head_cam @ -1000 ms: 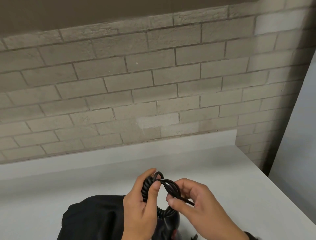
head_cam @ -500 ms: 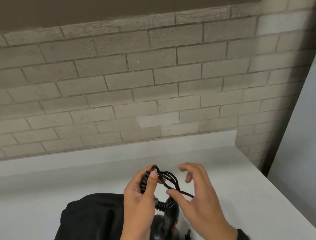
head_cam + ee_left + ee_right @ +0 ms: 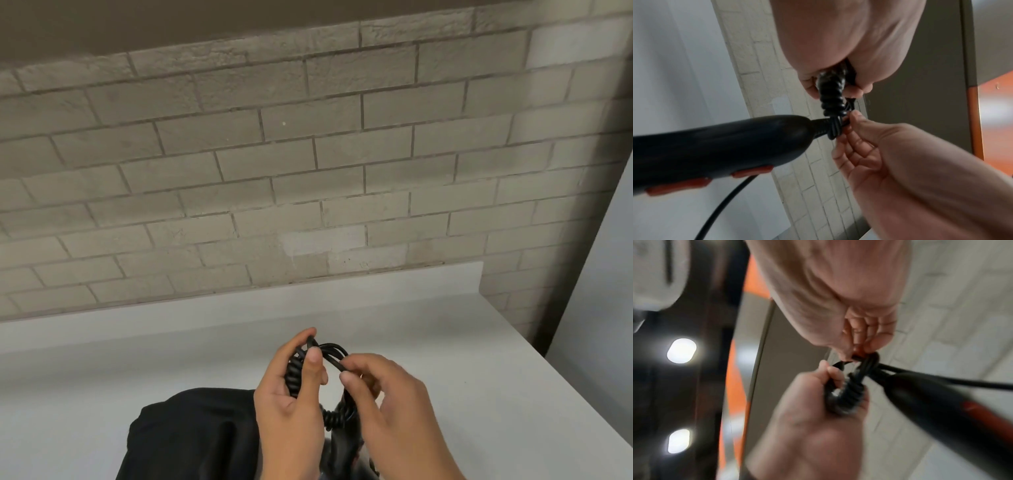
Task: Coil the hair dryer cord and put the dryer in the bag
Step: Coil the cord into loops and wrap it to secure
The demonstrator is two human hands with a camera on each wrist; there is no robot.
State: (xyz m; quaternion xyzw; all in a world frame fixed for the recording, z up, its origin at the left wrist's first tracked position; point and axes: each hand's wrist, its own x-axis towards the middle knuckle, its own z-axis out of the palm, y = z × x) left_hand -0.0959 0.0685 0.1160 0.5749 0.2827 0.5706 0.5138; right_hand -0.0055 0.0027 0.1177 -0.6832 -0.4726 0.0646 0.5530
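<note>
In the head view my left hand (image 3: 310, 347) grips the spiral part of the black cord (image 3: 294, 375) between thumb and fingers. My right hand (image 3: 350, 370) pinches the thin cord loops (image 3: 334, 353) just right of it. The black hair dryer (image 3: 344, 445) hangs below, mostly hidden between my wrists. The left wrist view shows the dryer handle (image 3: 715, 146) with orange-red buttons, cord wrapped at its neck (image 3: 833, 128), and a straight length of cord (image 3: 725, 203) trailing down. The black bag (image 3: 191, 438) lies on the counter under my left wrist.
A white counter (image 3: 445, 377) runs under my hands, with a raised back lip and a grey brick wall (image 3: 308, 171) behind. The counter's right edge (image 3: 582, 404) drops off beside a pale panel at the far right.
My right hand, spread open half a second ago, has closed back onto the cord loops. The left hand has kept its grip on the spiral part.
</note>
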